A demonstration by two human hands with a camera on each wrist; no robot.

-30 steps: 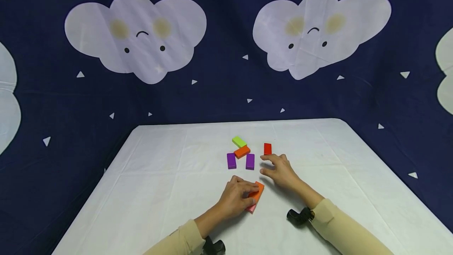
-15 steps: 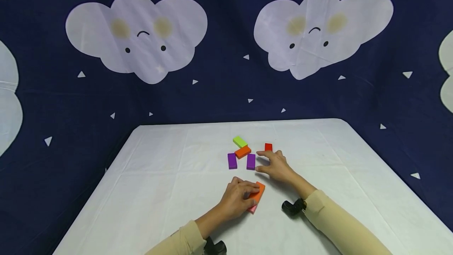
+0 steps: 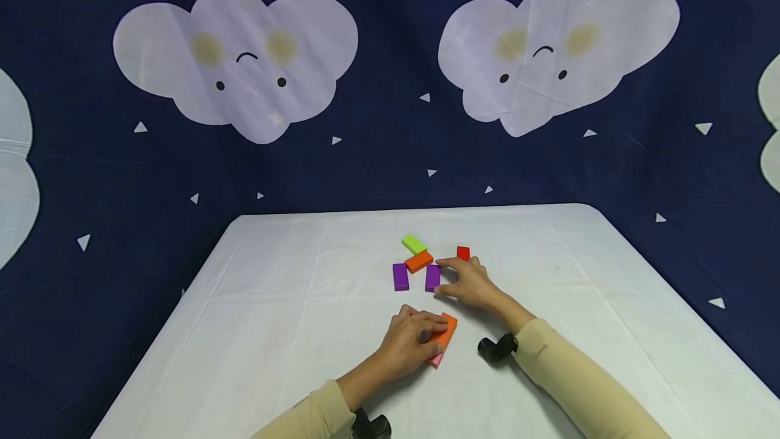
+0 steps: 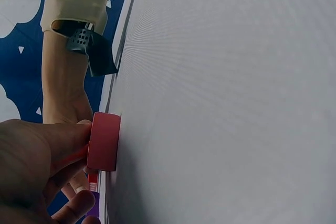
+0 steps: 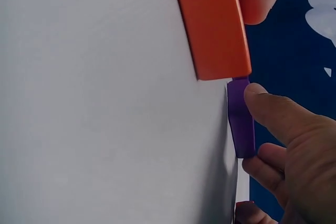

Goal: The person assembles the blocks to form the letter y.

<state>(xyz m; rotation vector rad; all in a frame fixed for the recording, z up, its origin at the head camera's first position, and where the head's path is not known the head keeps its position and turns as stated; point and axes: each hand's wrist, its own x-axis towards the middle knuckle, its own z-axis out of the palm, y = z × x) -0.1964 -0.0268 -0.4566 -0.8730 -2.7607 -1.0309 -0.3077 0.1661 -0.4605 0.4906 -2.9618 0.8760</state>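
My left hand point(image 3: 405, 344) grips an orange block point(image 3: 447, 328) low over the white table, thumb on the near side and fingers across the top. A pink block point(image 3: 435, 361) shows at its near end, filling the middle of the left wrist view point(image 4: 104, 141). Farther off, my right hand point(image 3: 472, 283) has its thumb at the near end of a purple block point(image 3: 432, 278) and a fingertip at the far end. The right wrist view shows thumb and fingers meeting this purple block point(image 5: 241, 119). Part of the orange block is hidden under my left fingers.
A second purple block point(image 3: 400, 277) lies to the left. Behind it an orange block point(image 3: 419, 261) touches a lime green block point(image 3: 414, 244). A red block point(image 3: 463, 253) sits just beyond my right hand. The white table point(image 3: 256, 330) ends at a dark blue cloud-print cloth point(image 3: 390, 175).
My right hand has moved left, from beside the red block to the right-hand purple block, and its fingers have come round that block's ends. My left hand and its blocks have stayed put.
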